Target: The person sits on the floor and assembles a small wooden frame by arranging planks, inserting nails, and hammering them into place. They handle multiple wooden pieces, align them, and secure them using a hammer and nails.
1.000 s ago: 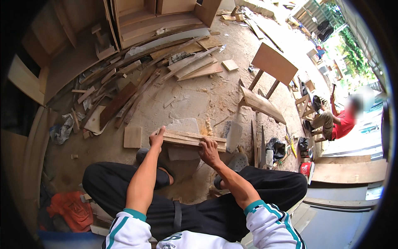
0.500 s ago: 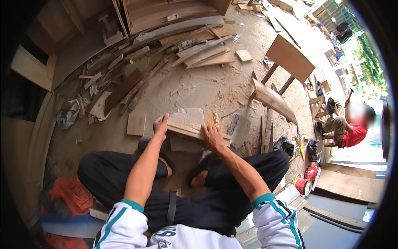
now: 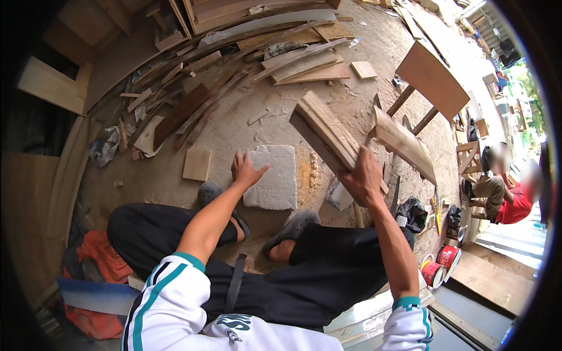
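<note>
A thick piece of wood (image 3: 324,130) with long grooves or stacked strips along its top is gripped at its near end by my right hand (image 3: 364,177). It slants up and away to the left, tilted above the ground. My left hand (image 3: 248,169) holds nothing, its fingers apart, at the left edge of a pale, rough, squarish block (image 3: 276,186). The block lies flat on the ground in front of my feet. Beyond my left hand, a small square board (image 3: 197,164) lies on the dirt.
Scrap boards (image 3: 310,64) and strips are heaped at the far left. A small bench-like wooden stand (image 3: 404,143) is to the right. Handsaw blade, black bag (image 3: 413,212) and red cans (image 3: 433,272) sit near my right knee. A person in red (image 3: 514,202) sits far right.
My right hand has swung the wood up and right, off the pale block. My left hand has let go of the wood and stays near the block, now more exposed.
</note>
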Motion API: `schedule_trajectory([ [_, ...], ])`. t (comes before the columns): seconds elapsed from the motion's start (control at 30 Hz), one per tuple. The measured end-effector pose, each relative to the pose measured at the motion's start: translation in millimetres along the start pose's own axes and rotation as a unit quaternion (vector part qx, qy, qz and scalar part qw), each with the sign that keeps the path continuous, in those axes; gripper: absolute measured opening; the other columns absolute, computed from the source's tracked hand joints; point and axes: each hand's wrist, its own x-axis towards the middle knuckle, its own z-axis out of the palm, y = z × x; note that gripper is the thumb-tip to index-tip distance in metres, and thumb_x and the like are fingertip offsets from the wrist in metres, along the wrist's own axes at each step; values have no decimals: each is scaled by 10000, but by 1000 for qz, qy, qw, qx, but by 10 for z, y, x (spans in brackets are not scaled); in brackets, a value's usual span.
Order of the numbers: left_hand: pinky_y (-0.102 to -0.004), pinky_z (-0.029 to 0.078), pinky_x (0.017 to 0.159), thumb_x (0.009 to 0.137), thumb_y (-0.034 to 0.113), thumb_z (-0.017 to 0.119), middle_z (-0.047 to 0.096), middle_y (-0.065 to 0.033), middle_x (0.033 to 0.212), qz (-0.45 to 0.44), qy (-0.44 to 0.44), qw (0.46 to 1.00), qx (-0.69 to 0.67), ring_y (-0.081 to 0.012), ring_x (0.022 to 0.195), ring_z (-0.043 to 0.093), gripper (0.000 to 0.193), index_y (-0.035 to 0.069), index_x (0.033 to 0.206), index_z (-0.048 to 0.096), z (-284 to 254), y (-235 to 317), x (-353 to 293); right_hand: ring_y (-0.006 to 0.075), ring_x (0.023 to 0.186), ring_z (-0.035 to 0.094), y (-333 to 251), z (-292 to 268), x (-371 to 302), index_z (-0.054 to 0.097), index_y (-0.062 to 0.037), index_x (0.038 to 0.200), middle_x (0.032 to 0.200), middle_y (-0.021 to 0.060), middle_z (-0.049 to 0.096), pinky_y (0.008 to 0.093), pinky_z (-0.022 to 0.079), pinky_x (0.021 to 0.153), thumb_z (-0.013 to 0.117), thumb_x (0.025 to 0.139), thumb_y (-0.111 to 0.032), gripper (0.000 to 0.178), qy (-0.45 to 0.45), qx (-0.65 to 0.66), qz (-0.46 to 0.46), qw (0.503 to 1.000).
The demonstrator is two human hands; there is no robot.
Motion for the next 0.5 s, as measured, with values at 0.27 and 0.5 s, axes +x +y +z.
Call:
schedule_trajectory([
  [0.27, -577, 286, 1103, 598, 746, 736, 497, -225, 1384, 129, -273, 946, 117, -372, 1318, 443, 1198, -6, 1444, 344, -112, 805, 821, 378, 1036, 589, 4, 2, -185, 484, 3, 1228, 1111, 218, 598, 461, 472, 876, 815, 603, -341, 786, 25, 104, 137, 985],
  [0.5, -580, 321, 1072, 515, 734, 792, 557, -257, 1313, 158, -287, 934, 142, -377, 1233, 532, 1200, -26, 1372, 434, -133, 810, 982, 374, 1051, 604, -82, -26, -4, 495, -16, 1212, 1134, 208, 607, 442, 486, 886, 869, 562, -334, 815, 21, 55, 117, 991],
])
